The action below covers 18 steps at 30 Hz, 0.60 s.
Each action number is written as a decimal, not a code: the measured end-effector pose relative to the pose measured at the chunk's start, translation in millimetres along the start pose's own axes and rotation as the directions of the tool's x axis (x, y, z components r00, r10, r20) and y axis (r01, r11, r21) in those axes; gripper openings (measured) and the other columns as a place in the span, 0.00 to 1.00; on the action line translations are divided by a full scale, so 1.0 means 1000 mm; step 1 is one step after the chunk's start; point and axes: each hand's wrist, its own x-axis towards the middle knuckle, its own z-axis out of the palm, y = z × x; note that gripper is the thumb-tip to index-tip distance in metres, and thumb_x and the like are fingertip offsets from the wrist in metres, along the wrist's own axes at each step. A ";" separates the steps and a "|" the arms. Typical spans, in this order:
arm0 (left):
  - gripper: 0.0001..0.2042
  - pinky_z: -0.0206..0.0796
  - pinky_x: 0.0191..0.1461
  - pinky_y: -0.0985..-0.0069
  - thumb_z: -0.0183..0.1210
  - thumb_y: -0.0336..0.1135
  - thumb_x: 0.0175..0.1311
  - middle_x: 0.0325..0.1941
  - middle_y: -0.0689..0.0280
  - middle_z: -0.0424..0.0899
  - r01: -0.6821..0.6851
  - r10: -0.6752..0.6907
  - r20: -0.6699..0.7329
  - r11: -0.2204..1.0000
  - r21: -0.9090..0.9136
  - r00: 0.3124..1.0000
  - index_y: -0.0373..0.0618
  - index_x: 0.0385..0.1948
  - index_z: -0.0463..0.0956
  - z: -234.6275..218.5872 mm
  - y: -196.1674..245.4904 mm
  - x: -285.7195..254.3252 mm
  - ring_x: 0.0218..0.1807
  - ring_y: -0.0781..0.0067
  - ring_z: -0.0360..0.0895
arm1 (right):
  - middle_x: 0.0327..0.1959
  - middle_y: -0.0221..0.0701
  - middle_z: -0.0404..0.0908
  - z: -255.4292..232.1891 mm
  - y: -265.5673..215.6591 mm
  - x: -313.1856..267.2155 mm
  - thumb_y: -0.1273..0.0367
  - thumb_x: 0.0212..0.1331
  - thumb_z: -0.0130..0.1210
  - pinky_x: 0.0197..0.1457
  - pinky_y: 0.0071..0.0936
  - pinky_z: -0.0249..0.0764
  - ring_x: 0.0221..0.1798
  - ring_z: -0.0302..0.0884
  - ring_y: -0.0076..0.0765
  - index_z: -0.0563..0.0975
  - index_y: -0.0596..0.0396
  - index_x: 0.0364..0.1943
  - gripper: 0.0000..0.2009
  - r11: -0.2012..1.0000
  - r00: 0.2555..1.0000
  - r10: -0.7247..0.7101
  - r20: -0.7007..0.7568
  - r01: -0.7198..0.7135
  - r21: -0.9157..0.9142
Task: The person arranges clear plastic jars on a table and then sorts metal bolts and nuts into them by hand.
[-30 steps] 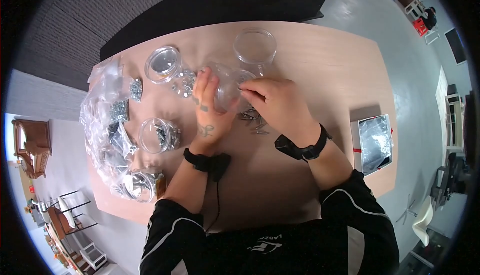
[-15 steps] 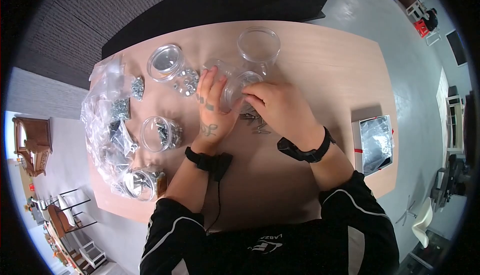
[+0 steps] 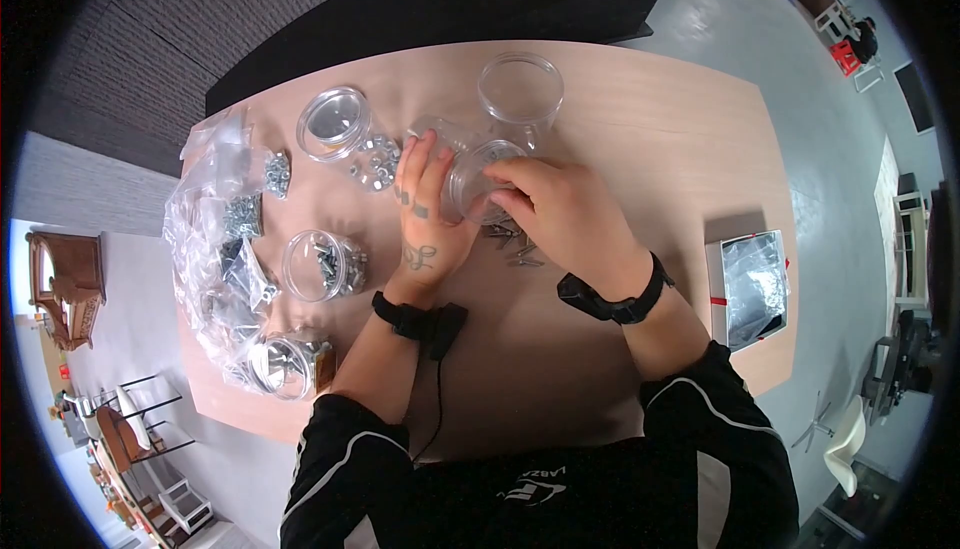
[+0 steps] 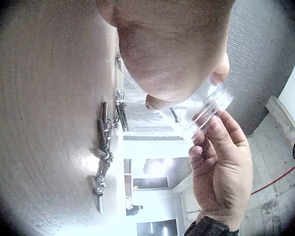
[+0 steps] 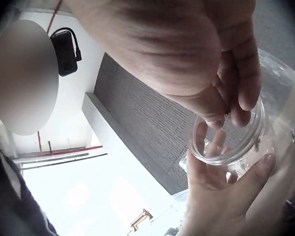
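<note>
Jar [image 3: 465,181], one, clear and tilted, sits in the grip of the left hand [image 3: 430,211], with the thumb on one side and other fingers round the far side. Its open mouth faces the right hand [image 3: 565,204], whose bent fingers meet right at the rim; whether they hold anything I cannot tell. From the left wrist, one thin screw [image 4: 175,115] shows against the clear plastic. Several loose screws [image 4: 103,155] lie on the table [image 3: 660,149] near the hands, overlapping too much to count. Four more jars stand around: a nut jar [image 3: 335,125] and a bolt jar [image 3: 303,267] to the left, a corner jar [image 3: 285,367] nearer the person, and a far jar [image 3: 521,89] beyond the hands. Plastic bags [image 3: 190,259], heaped and uncountable, line the left edge. One box [image 3: 717,294] sits well apart, on the right.
</note>
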 end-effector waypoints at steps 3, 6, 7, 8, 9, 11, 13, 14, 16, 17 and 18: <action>0.43 0.58 0.78 0.44 0.80 0.26 0.45 0.77 0.49 0.69 -0.003 0.003 -0.004 1.000 -0.006 1.000 0.45 0.69 0.69 0.000 0.000 0.000 0.78 0.32 0.64 | 0.41 0.41 0.89 0.000 0.000 0.000 0.73 0.60 0.69 0.42 0.37 0.84 0.38 0.89 0.49 0.84 0.56 0.48 0.12 1.000 1.000 0.007 -0.005 -0.007 0.003; 0.43 0.58 0.79 0.44 0.80 0.26 0.46 0.78 0.49 0.69 0.004 -0.004 0.001 1.000 -0.010 1.000 0.45 0.69 0.69 0.000 0.000 0.000 0.78 0.32 0.64 | 0.38 0.43 0.88 0.001 0.001 0.000 0.71 0.62 0.68 0.40 0.41 0.82 0.38 0.87 0.53 0.83 0.55 0.48 0.11 0.999 1.000 0.012 -0.009 -0.012 0.033; 0.43 0.58 0.79 0.44 0.80 0.26 0.46 0.78 0.49 0.68 0.009 -0.009 0.003 1.000 -0.013 1.000 0.45 0.69 0.69 0.000 0.001 0.000 0.78 0.32 0.64 | 0.36 0.45 0.86 0.001 0.002 0.001 0.69 0.64 0.66 0.39 0.47 0.80 0.37 0.86 0.58 0.81 0.53 0.47 0.10 0.998 1.000 0.012 -0.008 -0.012 0.054; 0.43 0.58 0.79 0.44 0.80 0.26 0.46 0.78 0.49 0.68 0.009 -0.009 0.004 1.000 -0.013 1.000 0.45 0.69 0.69 -0.001 0.001 0.001 0.78 0.32 0.64 | 0.36 0.45 0.86 0.001 0.001 0.000 0.69 0.64 0.66 0.39 0.47 0.80 0.37 0.86 0.58 0.81 0.53 0.47 0.10 0.998 1.000 0.012 -0.008 -0.012 0.054; 0.43 0.58 0.79 0.44 0.80 0.26 0.46 0.78 0.49 0.68 0.009 -0.009 0.002 1.000 -0.012 1.000 0.44 0.69 0.68 -0.001 0.002 0.001 0.78 0.32 0.64 | 0.35 0.44 0.86 0.001 -0.001 0.000 0.68 0.64 0.66 0.38 0.45 0.80 0.36 0.86 0.56 0.81 0.54 0.46 0.10 0.995 0.999 0.035 -0.019 -0.033 0.096; 0.43 0.58 0.79 0.44 0.80 0.26 0.47 0.78 0.49 0.68 0.009 -0.009 0.000 1.000 -0.009 1.000 0.44 0.70 0.68 -0.003 0.003 0.002 0.78 0.33 0.64 | 0.34 0.43 0.86 -0.001 -0.004 0.000 0.67 0.64 0.67 0.37 0.44 0.80 0.35 0.87 0.53 0.81 0.54 0.45 0.10 0.989 0.998 0.057 -0.029 -0.053 0.138; 0.44 0.58 0.81 0.50 0.79 0.30 0.55 0.80 0.45 0.65 0.007 -0.008 0.039 0.999 0.046 0.999 0.41 0.74 0.60 -0.006 0.003 0.002 0.80 0.39 0.64 | 0.32 0.40 0.86 -0.007 -0.006 0.000 0.66 0.65 0.68 0.37 0.39 0.80 0.32 0.87 0.47 0.82 0.55 0.41 0.09 0.979 0.990 0.108 -0.088 -0.091 0.181; 0.44 0.58 0.81 0.50 0.79 0.30 0.55 0.80 0.45 0.65 0.007 -0.009 0.039 0.999 0.047 0.999 0.41 0.74 0.60 -0.006 0.003 0.001 0.80 0.39 0.64 | 0.32 0.40 0.86 -0.010 -0.007 0.001 0.66 0.65 0.68 0.37 0.39 0.80 0.32 0.87 0.47 0.82 0.55 0.41 0.09 0.979 0.990 0.107 -0.088 -0.090 0.181; 0.44 0.59 0.79 0.46 0.79 0.25 0.48 0.78 0.46 0.67 0.051 -0.051 -0.007 0.998 -0.024 0.999 0.42 0.71 0.66 -0.004 0.002 0.000 0.78 0.34 0.64 | 0.30 0.37 0.86 -0.018 -0.009 0.003 0.65 0.65 0.68 0.35 0.36 0.80 0.30 0.86 0.42 0.82 0.56 0.36 0.10 0.976 0.987 0.135 -0.086 -0.117 0.185; 0.44 0.59 0.79 0.46 0.79 0.25 0.48 0.78 0.46 0.67 0.049 -0.050 -0.008 0.998 -0.024 0.999 0.42 0.71 0.66 -0.004 0.001 0.000 0.78 0.34 0.64 | 0.30 0.37 0.86 -0.021 -0.008 0.003 0.65 0.65 0.68 0.35 0.36 0.80 0.30 0.86 0.42 0.82 0.56 0.36 0.10 0.976 0.987 0.134 -0.087 -0.116 0.184; 0.45 0.59 0.80 0.50 0.79 0.27 0.51 0.79 0.47 0.65 0.052 -0.052 0.012 0.999 0.002 0.999 0.41 0.74 0.62 -0.005 0.000 -0.001 0.79 0.39 0.64 | 0.29 0.37 0.86 -0.023 -0.007 0.004 0.64 0.65 0.68 0.35 0.35 0.79 0.29 0.85 0.42 0.81 0.56 0.35 0.10 0.979 0.986 0.159 -0.058 -0.150 0.140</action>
